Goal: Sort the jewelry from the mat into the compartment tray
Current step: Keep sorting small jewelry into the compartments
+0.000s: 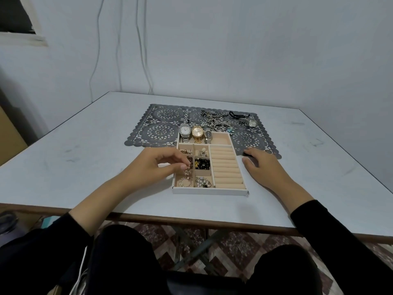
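I see my left hand (158, 165) over the left edge of the white cardboard compartment tray with beige lining (209, 190) — thumb and fingertips pinched on a small sparkly gold-toned jewelry piece (187, 171), which dangles above the tray's near-left compartment. My right hand (262, 167) lies flat on the pale grey table (85, 167) just beside the tray's right edge, fingers loosely spread, holding nothing. Three wristwatches — silver (184, 132), gold (197, 133), small silver (208, 137) — stand along the tray's far row. Behind, on the dark grey lace-patterned mat (153, 130), a tangled heap of silver chains and bracelets (217, 121) lies toward its far right corner.
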`<state>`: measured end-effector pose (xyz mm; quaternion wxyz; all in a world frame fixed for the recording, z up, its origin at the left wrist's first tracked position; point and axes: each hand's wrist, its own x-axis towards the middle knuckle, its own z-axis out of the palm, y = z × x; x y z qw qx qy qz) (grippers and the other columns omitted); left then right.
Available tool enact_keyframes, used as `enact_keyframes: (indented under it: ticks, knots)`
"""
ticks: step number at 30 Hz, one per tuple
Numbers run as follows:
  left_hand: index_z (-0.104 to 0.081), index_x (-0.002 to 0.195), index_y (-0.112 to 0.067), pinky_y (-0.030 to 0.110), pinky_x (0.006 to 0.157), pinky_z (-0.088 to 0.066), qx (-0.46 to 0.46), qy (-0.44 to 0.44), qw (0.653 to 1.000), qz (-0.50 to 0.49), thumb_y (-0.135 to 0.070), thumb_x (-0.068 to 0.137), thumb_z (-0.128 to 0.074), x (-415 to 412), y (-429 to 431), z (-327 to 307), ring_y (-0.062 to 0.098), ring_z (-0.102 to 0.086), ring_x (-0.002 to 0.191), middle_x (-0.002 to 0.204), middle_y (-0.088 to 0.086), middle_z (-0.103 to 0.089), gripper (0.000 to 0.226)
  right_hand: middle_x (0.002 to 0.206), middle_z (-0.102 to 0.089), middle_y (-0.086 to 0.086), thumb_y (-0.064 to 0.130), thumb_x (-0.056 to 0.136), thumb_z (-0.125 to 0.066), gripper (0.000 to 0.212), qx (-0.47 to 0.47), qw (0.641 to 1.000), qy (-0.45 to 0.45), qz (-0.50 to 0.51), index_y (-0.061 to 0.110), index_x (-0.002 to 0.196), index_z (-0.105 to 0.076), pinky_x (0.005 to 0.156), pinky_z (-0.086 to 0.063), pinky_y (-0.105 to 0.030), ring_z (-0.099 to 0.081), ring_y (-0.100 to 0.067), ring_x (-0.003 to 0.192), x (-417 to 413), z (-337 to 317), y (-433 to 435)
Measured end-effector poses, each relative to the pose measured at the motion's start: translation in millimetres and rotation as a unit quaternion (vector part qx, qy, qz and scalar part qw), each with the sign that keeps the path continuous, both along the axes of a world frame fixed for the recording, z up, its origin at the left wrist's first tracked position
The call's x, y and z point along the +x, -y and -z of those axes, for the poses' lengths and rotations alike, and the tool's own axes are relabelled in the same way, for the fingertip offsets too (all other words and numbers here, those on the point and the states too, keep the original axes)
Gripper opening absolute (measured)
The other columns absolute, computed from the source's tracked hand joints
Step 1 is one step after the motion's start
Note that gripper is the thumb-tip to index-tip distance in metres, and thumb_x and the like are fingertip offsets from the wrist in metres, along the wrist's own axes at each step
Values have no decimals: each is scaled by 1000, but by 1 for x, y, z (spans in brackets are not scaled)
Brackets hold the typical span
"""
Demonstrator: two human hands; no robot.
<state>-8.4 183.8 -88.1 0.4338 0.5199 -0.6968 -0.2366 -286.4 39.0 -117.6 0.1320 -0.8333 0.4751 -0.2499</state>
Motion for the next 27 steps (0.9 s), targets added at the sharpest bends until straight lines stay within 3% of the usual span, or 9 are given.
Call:
enact_keyframes:
  ticks: [9, 15, 22, 27]
  knots:
    - [-77, 97, -20, 22, 85, -53, 3, 64, 997, 39, -17, 86, -71, 2, -5, -6, 16, -72, 89, 92, -6, -76, 13, 128, -60, -5, 23, 97, -51, 36, -8, 1000, -6, -1, 7, 128, -57, 86, -27, -8, -53, -18, 118, 0, -1, 0]
    - [-78, 100, -21, 29, 87, -55, 3, 71, 996, 51, -17, 82, -76, 8, -4, -4, 11, -72, 93, 95, -10, -76, 19, 129, -60, -4, 24, 97, -51, 36, -4, 1000, -8, 0, 8, 129, -56, 88, -28, -11, -52, -18, 120, 0, 0, 1]
    - [-78, 99, -18, 29, 91, -54, 34, 12, 999, 19, -16, 83, -74, 7, -1, -3, 11, -71, 97, 96, -6, -76, 16, 127, -61, -4, 24, 96, -52, 35, 0, 1000, -2, 1, 9, 128, -58, 88, -30, -13, -53, -18, 118, 0, 0, 1]
    - [-71, 107, -21, 30, 93, -53, 11, -105, 992, -75, -13, 84, -74, 11, 14, 4, 12, -70, 99, 97, 0, -75, 25, 122, -63, -5, 22, 95, -53, 33, 2, 1000, 5, -1, 9, 125, -58, 86, -32, -16, -54, -18, 113, 0, -2, 2]
